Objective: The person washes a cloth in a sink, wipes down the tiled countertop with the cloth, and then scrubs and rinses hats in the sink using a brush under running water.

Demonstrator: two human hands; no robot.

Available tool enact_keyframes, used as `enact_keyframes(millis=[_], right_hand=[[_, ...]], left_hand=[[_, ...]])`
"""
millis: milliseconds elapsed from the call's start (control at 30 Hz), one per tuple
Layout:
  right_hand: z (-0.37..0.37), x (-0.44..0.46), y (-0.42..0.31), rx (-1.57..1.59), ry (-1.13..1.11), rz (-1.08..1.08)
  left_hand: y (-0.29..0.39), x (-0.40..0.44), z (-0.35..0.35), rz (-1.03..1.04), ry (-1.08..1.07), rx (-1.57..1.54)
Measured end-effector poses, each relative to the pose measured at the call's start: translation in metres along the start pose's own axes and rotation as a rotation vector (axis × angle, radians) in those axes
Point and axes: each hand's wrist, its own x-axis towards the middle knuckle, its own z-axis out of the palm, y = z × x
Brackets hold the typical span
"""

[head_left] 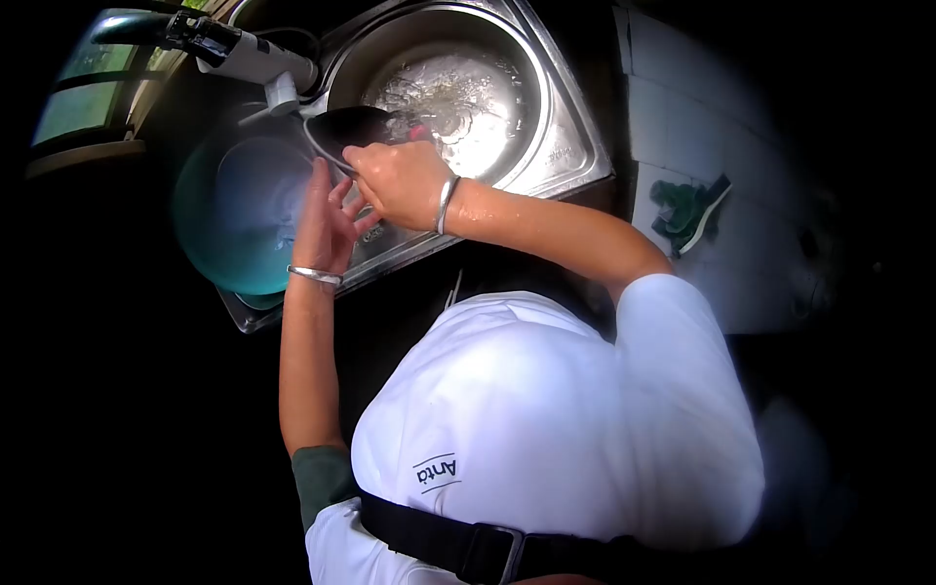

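Note:
My right hand [400, 183] is closed on the rim of a dark bowl [349, 129]. The bowl is tilted over the left side of the round steel sink basin [341, 73], and part of it is hidden behind my fingers. Just below it, my left hand [330, 222] has its fingers apart, beside the bowl's lower edge; whether they touch it I cannot tell. Left of that hand stands a teal plastic tub [200, 239] with cloudy, bluish contents. Water [453, 102] ripples and splashes in the steel basin.
A white tap [258, 66] with a dark upper part stands at the back left of the sink. The steel sink edge [575, 146] runs along the right. A green item with a pale edge [687, 213] lies on the white tiles [673, 107]. A window [83, 102] is at upper left.

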Motion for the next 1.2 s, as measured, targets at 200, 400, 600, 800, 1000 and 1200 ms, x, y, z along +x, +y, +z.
enact_keyframes(millis=[200,400,600,800,1000,1200], right_hand=[[0.021,-0.024,-0.023,-0.041,-0.037,-0.167],[-0.003,-0.025,-0.004,0.372,-0.164,-0.143],[0.029,-0.015,0.080,0.935,0.175,0.814],[0.026,0.012,0.063,1.987,0.055,0.614],[0.036,0.031,0.083,2.353,-0.172,0.475],[0.064,0.041,0.109,1.950,-0.131,0.368]], left_hand=[[0.006,-0.018,0.000,0.121,0.057,0.013],[-0.002,-0.029,-0.009,0.207,0.330,0.018],[0.005,-0.053,-0.003,0.344,0.271,-0.127],[-0.001,-0.067,0.012,0.326,0.227,-0.165],[-0.016,-0.078,0.015,0.229,0.158,-0.086],[-0.030,-0.084,0.022,0.148,0.169,-0.102]])
